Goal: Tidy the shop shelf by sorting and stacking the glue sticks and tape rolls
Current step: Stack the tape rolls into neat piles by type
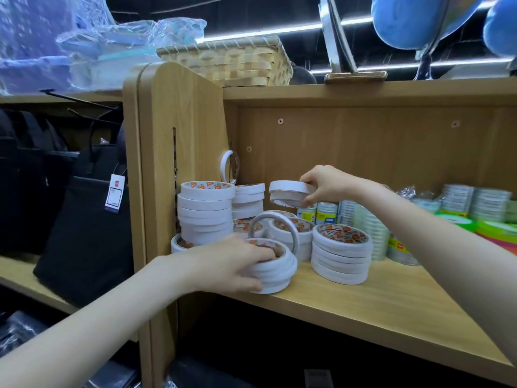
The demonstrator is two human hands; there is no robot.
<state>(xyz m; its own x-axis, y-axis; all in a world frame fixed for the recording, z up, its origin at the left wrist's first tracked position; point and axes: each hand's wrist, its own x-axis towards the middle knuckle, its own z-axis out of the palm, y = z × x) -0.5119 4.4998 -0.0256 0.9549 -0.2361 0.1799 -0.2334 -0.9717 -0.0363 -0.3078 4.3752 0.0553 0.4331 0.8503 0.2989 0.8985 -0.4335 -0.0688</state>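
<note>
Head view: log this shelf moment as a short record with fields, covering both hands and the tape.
left hand: left hand grips the front stack of white tape rolls at the shelf edge
right hand: right hand holds a couple of white rolls in the air above the piles
tallest stack, by the shelf's left wall
upright rolls: one stands on edge among the stacks; another leans at the back
shelf: wooden shelf
</note>
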